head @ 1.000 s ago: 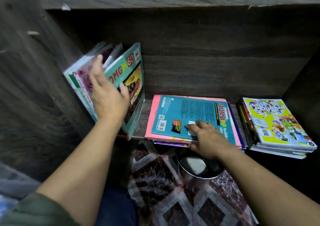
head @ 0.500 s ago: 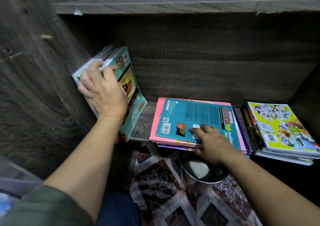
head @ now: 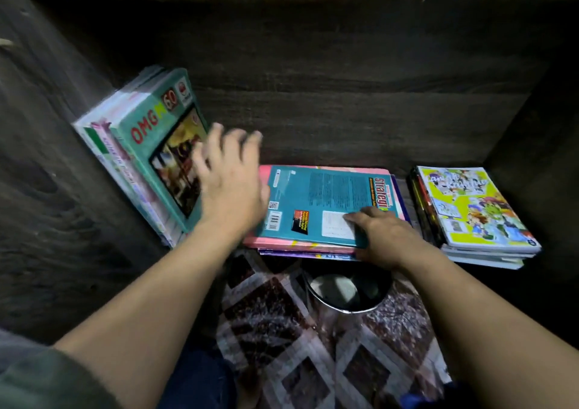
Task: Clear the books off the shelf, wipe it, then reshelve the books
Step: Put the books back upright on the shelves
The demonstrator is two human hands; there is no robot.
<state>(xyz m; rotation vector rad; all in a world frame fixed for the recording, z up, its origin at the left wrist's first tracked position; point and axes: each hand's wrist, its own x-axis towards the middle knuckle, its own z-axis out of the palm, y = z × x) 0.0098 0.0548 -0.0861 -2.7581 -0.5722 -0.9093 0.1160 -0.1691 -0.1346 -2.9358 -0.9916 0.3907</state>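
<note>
Dark wooden shelf [head: 344, 120], seen from the head camera, with patterned floor below. Judged to be reshelving. Leaned against the left wall: an upright group fronted by the teal OMG book [head: 163, 145]. Lay flat in the middle: a stack topped by the teal Strategi book [head: 326, 202]. Sat far right: the comic pile [head: 473, 211]. Left hand [head: 230, 177] blurred, grip spread open, held nothing. Right hand [head: 385, 236] clamped the Strategi book's near edge, thumb on top. Next, probably: stand that book beside the leaners.
</note>
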